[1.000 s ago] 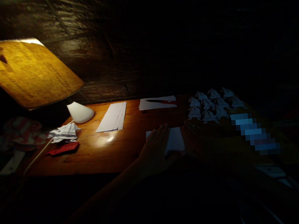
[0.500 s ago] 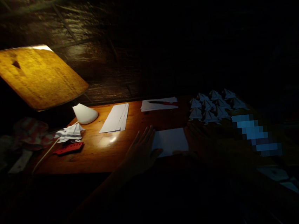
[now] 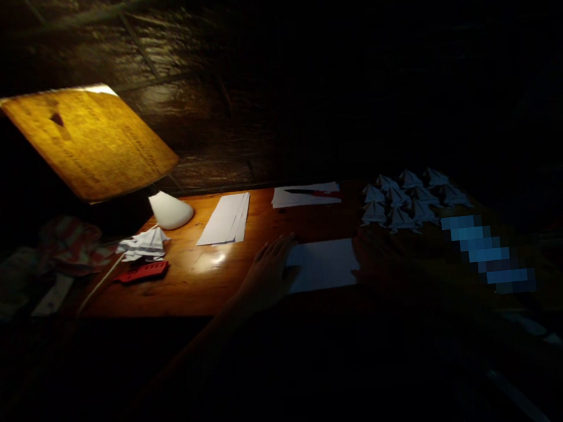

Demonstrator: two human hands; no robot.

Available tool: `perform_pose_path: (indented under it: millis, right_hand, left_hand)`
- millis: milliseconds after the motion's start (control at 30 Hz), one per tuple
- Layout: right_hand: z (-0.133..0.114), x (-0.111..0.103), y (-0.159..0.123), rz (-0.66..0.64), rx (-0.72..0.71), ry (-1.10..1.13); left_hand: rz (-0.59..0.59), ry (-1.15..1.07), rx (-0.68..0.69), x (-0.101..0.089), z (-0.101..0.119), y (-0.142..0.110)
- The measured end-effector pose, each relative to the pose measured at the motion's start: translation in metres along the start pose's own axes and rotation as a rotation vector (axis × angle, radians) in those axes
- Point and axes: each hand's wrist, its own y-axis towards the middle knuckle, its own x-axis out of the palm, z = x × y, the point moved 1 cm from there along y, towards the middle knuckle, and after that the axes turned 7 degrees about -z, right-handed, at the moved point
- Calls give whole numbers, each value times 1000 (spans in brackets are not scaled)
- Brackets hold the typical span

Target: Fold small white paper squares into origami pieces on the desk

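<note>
A white sheet of paper [image 3: 321, 265] lies flat on the wooden table near its front edge. At its left edge rests my left hand [image 3: 268, 270], fingers stretched forward and thumb on the paper. My right hand [image 3: 380, 261] is on the opposite edge, very dim, its fingers also appearing stretched out with the thumb at the paper's side. Beyond the sheet, a dark-bladed knife with a red handle [image 3: 327, 194] lies on a stack of white paper [image 3: 280, 200]. Several folded white paper figures [image 3: 398, 217] stand in rows past my right hand.
A lamp with a yellow shade [image 3: 93, 143] and white base [image 3: 170, 210] stands at the left. Near it lie white paper strips [image 3: 223, 218], a striped folded paper [image 3: 145, 244], a red toothed object [image 3: 143, 273] and cloth [image 3: 73, 244]. A blurred-out bluish patch [image 3: 487, 247] is at the right.
My left hand has moved left off the middle of the paper to its left edge, uncovering more of the sheet. My right hand stays at the right side. The view has shifted slightly left.
</note>
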Motion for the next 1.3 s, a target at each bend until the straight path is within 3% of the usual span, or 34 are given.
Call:
perform_pose_path:
  millis: [200, 300, 367, 433, 500, 633, 833, 1000, 1133, 1300]
  right_hand:
    - [19, -5, 18, 47, 115, 216]
    - [25, -20, 34, 48, 133, 318]
    - [29, -32, 44, -40, 171, 380]
    - [32, -40, 52, -80, 282, 472]
    - [34, -44, 56, -22, 434, 647]
    - [23, -41, 56, 45, 611, 1099]
    - [-8, -40, 49, -216, 520, 1413]
    - [3, -31, 63, -61, 467, 1703]
    - [13, -18, 74, 125, 524, 1837]
    - [14, -13, 72, 96, 418, 1878]
  left_hand:
    - [78, -235, 4, -6, -9, 24]
    - [135, -564, -30, -7, -4, 35]
    - [181, -858, -61, -10, 1, 40]
    - [297, -1132, -96, -16, 4, 43]
    - [406, -1358, -106, -20, 4, 46]
    - [393, -1634, -94, -17, 8, 55]
    - [379, -1573, -128, -3, 33, 73]
    - [258, -1409, -77, -13, 39, 83]
    - [188, -1243, -62, -10, 34, 82]
    - [148, -1172, -109, 1, 24, 78]
